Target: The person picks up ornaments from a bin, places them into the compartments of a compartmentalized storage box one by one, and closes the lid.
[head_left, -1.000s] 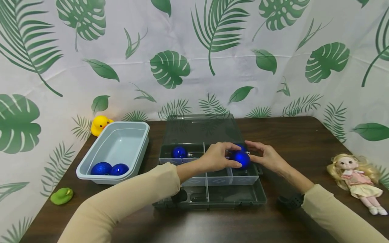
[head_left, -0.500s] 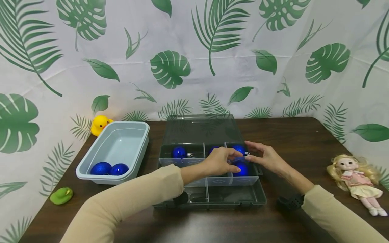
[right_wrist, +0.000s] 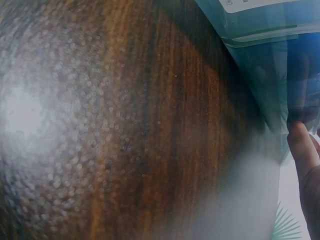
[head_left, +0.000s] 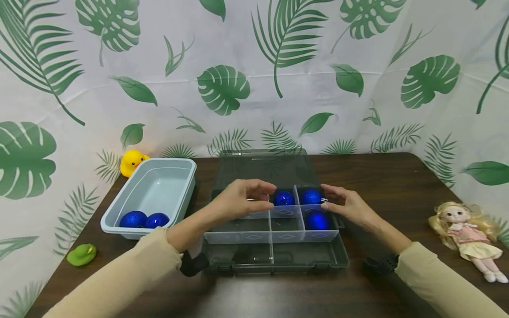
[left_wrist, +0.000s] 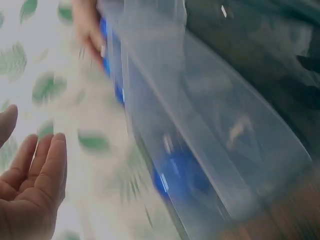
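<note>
Since left hand (head_left: 233,203) and right hand (head_left: 351,207) are spread, best cup glossy round blue ball (head_left: 157,220) gently — nine o'clock, pale-blue plastic tub (head_left: 159,190).

Left grip (head_left: 240,201): from here it hides part of the divided box's (head_left: 238,237) back row; at lower left of its wrist view it runs off the edge.
Right grip (head_left: 350,206): I can't tell whether it touches the silver cap (head_left: 324,201); cropped at lower right of its wrist view.
Blue ball (left_wrist: 182,175): smeared by blur, lower middle of the left-wrist view.
White label (right_wrist: 255,4): clipped by the top edge, print unreadable.
Yellow duck (head_left: 132,163): partly behind the pale tub (head_left: 155,190), upper left.
</note>
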Tool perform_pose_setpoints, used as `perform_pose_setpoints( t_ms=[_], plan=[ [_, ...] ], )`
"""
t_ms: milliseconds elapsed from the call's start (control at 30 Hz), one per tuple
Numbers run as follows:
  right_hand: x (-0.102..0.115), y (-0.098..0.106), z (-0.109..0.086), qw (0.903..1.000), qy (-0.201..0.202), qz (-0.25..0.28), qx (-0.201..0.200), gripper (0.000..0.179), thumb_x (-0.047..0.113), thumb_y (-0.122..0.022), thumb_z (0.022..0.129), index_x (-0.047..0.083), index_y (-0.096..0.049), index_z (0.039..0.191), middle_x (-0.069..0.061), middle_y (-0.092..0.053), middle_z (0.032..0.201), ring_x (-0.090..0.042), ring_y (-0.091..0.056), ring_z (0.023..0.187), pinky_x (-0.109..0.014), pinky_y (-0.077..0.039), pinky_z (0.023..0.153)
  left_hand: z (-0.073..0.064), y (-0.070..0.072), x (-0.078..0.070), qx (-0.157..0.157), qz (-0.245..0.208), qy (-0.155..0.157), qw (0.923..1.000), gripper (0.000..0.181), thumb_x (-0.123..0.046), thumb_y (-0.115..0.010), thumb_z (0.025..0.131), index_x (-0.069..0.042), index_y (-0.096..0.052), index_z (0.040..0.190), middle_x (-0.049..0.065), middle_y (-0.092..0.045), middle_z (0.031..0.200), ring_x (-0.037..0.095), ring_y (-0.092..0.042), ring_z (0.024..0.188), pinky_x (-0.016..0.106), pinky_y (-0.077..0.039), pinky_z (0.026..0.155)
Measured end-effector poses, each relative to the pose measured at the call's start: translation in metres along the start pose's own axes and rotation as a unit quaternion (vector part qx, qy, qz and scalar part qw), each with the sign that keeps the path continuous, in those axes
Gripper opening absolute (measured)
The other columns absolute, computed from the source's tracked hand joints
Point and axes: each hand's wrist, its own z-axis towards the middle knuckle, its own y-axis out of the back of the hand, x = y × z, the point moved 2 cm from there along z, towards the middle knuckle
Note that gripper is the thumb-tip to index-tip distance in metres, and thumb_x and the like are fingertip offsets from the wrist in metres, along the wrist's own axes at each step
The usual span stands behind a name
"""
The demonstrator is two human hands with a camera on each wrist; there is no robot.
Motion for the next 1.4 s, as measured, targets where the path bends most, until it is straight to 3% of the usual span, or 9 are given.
perform_pose_setpoints(
  t_ms=[133,233,433,567,733,967,1167,1400],
  plan=[
    [0.0,0.0,0.0,1.0,-0.004,-0.001,-0.001,0.06,0.019,-0.064,0.09,-0.004,-0.039,0.139,-0.026,-0.046,0.138,-0.039,-0.049,0.12,-0.013,-0.046,0.087,-0.026,0.039,0.02,-0.057,0.003,0.035,0.9978,0.04,-0.018,-0.066,0.089,-0.005,-0.057,0.126,0.013,-0.061,0.124,0.024,-0.059,0.111,0.035,-0.052,0.088],
    [0.0,-0.001,-0.001,1.0,-0.008,0.004,0.002,0.06,0.02,-0.063,0.09,-0.004,-0.039,0.14,-0.026,-0.046,0.138,-0.039,-0.05,0.12,-0.013,-0.046,0.087,-0.047,0.067,0.039,-0.078,0.021,0.076,0.9938,0.042,-0.023,-0.065,0.09,-0.005,-0.056,0.126,0.015,-0.059,0.126,0.025,-0.059,0.111,0.039,-0.05,0.092],
    [0.001,-0.002,0.0,0.9999,-0.008,0.01,0.002,0.059,0.019,-0.063,0.091,-0.004,-0.039,0.14,-0.026,-0.046,0.137,-0.04,-0.049,0.12,-0.008,-0.044,0.084,-0.084,0.117,0.078,-0.078,0.045,0.122,0.9884,0.045,-0.024,-0.062,0.092,0.003,-0.053,0.127,0.022,-0.058,0.125,0.028,-0.058,0.109,0.045,-0.046,0.097],
    [0.0,-0.003,0.0,0.9997,-0.009,0.021,0.007,0.06,0.018,-0.063,0.091,-0.005,-0.038,0.14,-0.027,-0.045,0.138,-0.04,-0.048,0.121,-0.009,-0.044,0.084,-0.1,0.136,0.101,-0.066,0.062,0.159,0.983,0.049,-0.025,-0.062,0.092,0.007,-0.051,0.127,0.022,-0.059,0.122,0.025,-0.059,0.105,0.047,-0.045,0.097],
    [0.001,-0.002,0.0,0.9998,-0.009,0.02,0.004,0.06,0.018,-0.064,0.09,-0.005,-0.038,0.139,-0.026,-0.045,0.138,-0.04,-0.048,0.12,-0.009,-0.045,0.085,-0.108,0.145,0.116,-0.051,0.096,0.184,0.9769,0.054,-0.029,-0.064,0.09,0.007,-0.051,0.127,0.023,-0.06,0.121,0.026,-0.059,0.104,0.049,-0.045,0.096],
    [0.001,-0.001,-0.001,0.9998,-0.01,0.017,0.004,0.06,0.018,-0.063,0.091,-0.005,-0.038,0.14,-0.027,-0.044,0.139,-0.041,-0.048,0.122,-0.011,-0.045,0.086,-0.111,0.144,0.121,-0.038,0.115,0.218,0.9685,0.052,-0.029,-0.066,0.088,0.004,-0.054,0.126,0.022,-0.06,0.121,0.026,-0.055,0.103,0.049,-0.044,0.096],
    [0.001,-0.001,-0.001,0.9998,-0.01,0.014,0.004,0.06,0.018,-0.063,0.091,-0.005,-0.037,0.14,-0.027,-0.044,0.139,-0.041,-0.048,0.122,-0.013,-0.046,0.087,-0.109,0.139,0.123,-0.021,0.127,0.22,0.967,0.055,-0.031,-0.07,0.085,0.003,-0.055,0.125,0.022,-0.059,0.122,0.031,-0.052,0.106,0.056,-0.036,0.098],
    [0.001,-0.001,-0.001,0.9997,-0.012,0.018,0.006,0.061,0.018,-0.063,0.09,-0.005,-0.037,0.14,-0.027,-0.044,0.139,-0.041,-0.048,0.122,-0.015,-0.047,0.088,-0.107,0.134,0.126,0.011,0.133,0.217,0.967,0.051,-0.025,-0.07,0.084,0.004,-0.055,0.124,0.022,-0.06,0.119,0.031,-0.052,0.106,0.056,-0.037,0.095]
  ],
)
